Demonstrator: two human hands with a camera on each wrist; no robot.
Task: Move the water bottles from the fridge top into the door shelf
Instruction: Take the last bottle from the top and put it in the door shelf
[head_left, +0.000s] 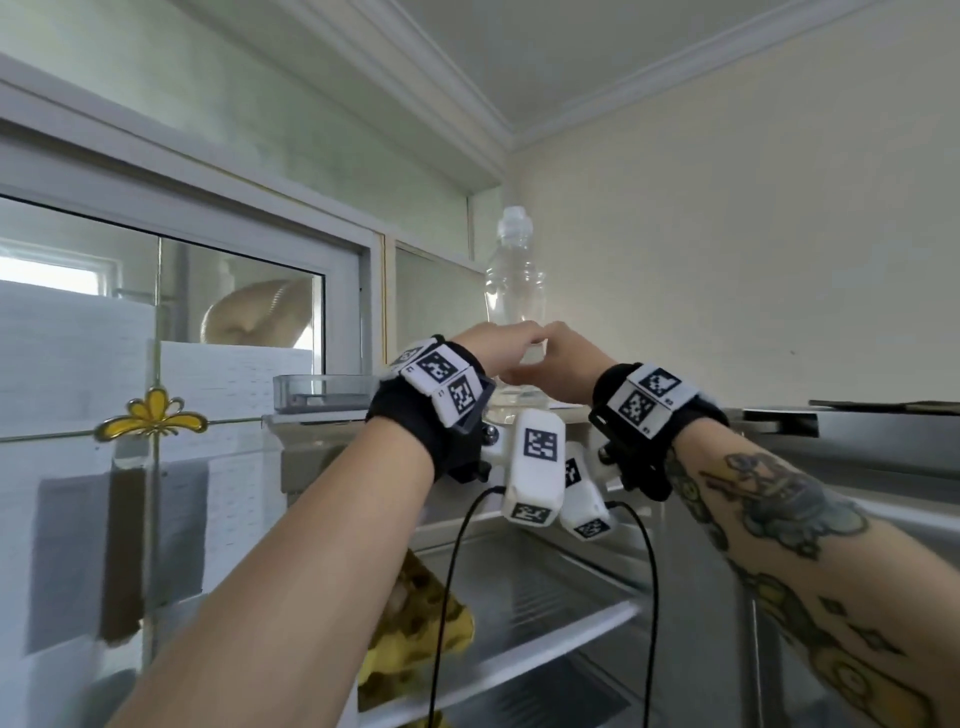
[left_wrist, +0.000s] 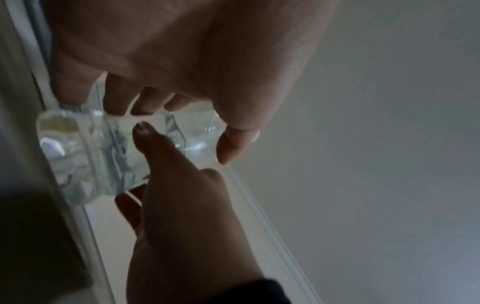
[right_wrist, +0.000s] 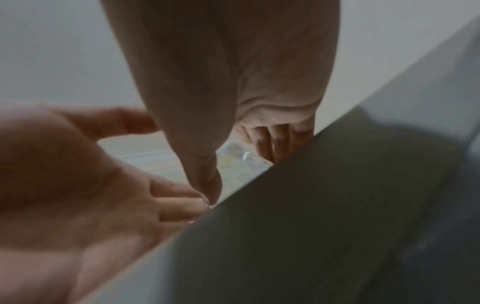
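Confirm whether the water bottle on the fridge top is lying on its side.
No. The clear water bottle stands upright, cap up, with both hands around its lower part.

No readable text anywhere; the wrist bands (head_left: 441, 382) carry only black-and-white marker codes.

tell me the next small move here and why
Probably close both hands firmly on the bottle's lower body and lift it straight up. The clear water bottle stands upright on the fridge top, with the left hand and right hand curled around its base from either side. The fridge below stands open, ready for the carry down.
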